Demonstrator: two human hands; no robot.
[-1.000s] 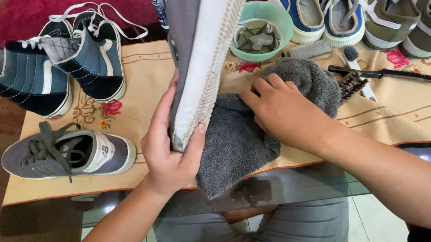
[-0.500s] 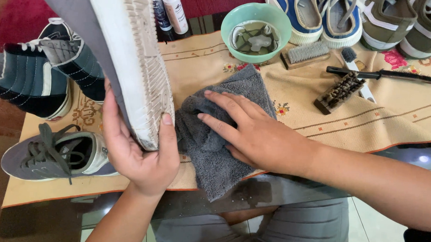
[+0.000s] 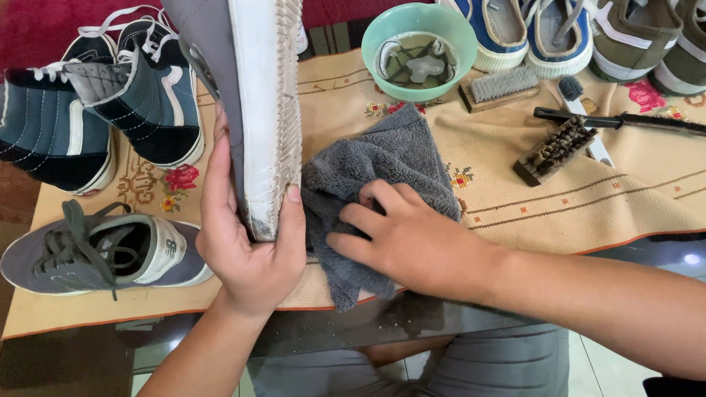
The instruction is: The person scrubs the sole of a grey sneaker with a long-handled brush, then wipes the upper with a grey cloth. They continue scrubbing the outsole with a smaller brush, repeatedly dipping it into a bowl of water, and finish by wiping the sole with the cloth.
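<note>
My left hand (image 3: 250, 242) grips the heel end of a grey shoe with a white sole (image 3: 251, 77), held upright on its side with the ribbed sole facing right. My right hand (image 3: 410, 240) lies flat on a crumpled grey cloth (image 3: 385, 168) that rests on the beige embroidered mat (image 3: 603, 207), fingers bunching the cloth close to the shoe's sole edge.
A green bowl (image 3: 452, 38) of water stands behind the cloth. Several brushes lie to the right: a wooden one (image 3: 502, 86), a dark bristle one (image 3: 554, 151), a thin black one (image 3: 629, 122). Dark blue high-tops (image 3: 90, 111), a grey sneaker (image 3: 105, 248) and more shoes (image 3: 578, 26) ring the mat.
The shoe in my left hand has tilted back to a more upright position. My right hand and the cloth slid left, up against the sole.
</note>
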